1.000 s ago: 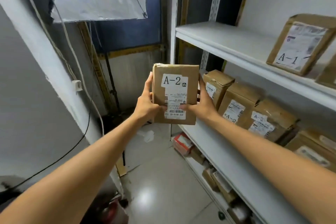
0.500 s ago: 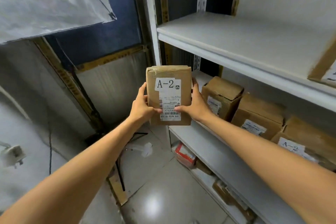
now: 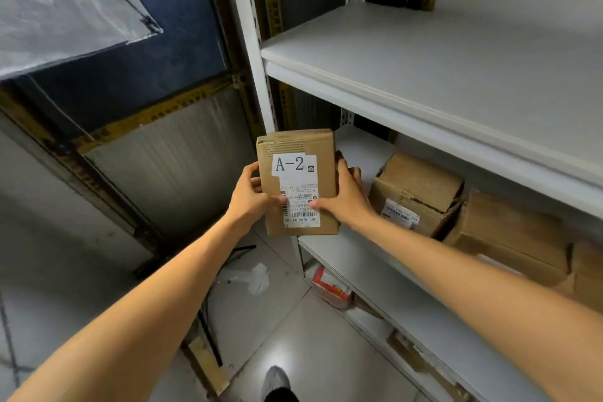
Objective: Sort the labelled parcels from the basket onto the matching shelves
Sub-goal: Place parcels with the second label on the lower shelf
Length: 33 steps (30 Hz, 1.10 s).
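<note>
Head view, from largest item down: the white metal shelving unit (image 3: pixel 424 101) fills the right side, its upper shelf (image 3: pixel 440 52) bare in the visible part, its middle shelf (image 3: pixel 368 271) carrying a row of brown cardboard boxes. The nearest of these, a dented box (image 3: pixel 416 192) with a white label on its front face, stands just right of the person's right hand; a larger box (image 3: pixel 512 235) sits beside it further right, touching or nearly so. A lower shelf (image 3: pixel 401 333) holds a red-and-white packet (image 3: pixel 331 285) near its left end. Grey floor (image 3: pixel 284 330) lies below, with a scrap of white paper (image 3: pixel 253 277) on it. Both bare forearms reach forward from the bottom corners to the parcel (image 3: pixel 298 181), a flat brown carton held upright, label facing the viewer, marked "A-2" with a barcode beneath. It is in the air at the left end of the middle shelf, in front of the white corner post, its bottom edge about level with the shelf's front edge; whether it touches the shelf cannot be told. The left hand (image 3: pixel 249 197) clamps the parcel's left edge, thumb across the lower label. The right hand (image 3: pixel 344 196) clamps the right edge, thumb on the label near the barcode, fingers wrapped behind out of sight. The parcel sits squarely between the two palms.
</note>
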Tool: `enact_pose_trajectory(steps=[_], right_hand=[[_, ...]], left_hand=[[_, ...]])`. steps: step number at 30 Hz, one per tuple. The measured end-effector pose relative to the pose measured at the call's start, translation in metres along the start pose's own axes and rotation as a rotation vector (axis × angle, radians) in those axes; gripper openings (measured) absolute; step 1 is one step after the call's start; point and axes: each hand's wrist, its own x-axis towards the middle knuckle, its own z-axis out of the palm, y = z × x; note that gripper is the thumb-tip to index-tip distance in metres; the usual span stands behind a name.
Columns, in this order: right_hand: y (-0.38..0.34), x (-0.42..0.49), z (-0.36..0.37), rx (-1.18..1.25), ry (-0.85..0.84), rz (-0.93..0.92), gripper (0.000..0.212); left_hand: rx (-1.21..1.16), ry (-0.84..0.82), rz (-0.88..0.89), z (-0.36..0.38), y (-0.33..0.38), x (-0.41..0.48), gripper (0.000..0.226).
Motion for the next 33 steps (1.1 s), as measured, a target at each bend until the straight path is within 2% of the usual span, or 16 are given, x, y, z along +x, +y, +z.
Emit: enact_pose_trajectory(steps=[7, 12, 15, 21, 33], right_hand=[[0.005, 0.027, 0.010, 0.015, 0.122, 0.143, 0.109], [0.003, 0.052, 0.015, 0.000, 0.174, 0.267, 0.099], [0.005, 0.061, 0.025, 0.008, 0.198, 0.383, 0.101], [0.017, 0.063, 0.037, 0.045, 0.276, 0.489, 0.107], [0.027, 0.047, 0.057, 0.034, 0.356, 0.524, 0.102]], left_hand=[[0.002, -0.119, -0.024, 0.013, -0.005, 0.058, 0.083], [0.016, -0.196, -0.017, 0.019, -0.003, 0.104, 0.081], [0.020, -0.266, -0.011, 0.025, -0.006, 0.124, 0.075], [0.048, -0.384, -0.007, 0.043, -0.018, 0.155, 0.066], [0.040, -0.492, 0.087, 0.064, -0.036, 0.163, 0.081]])
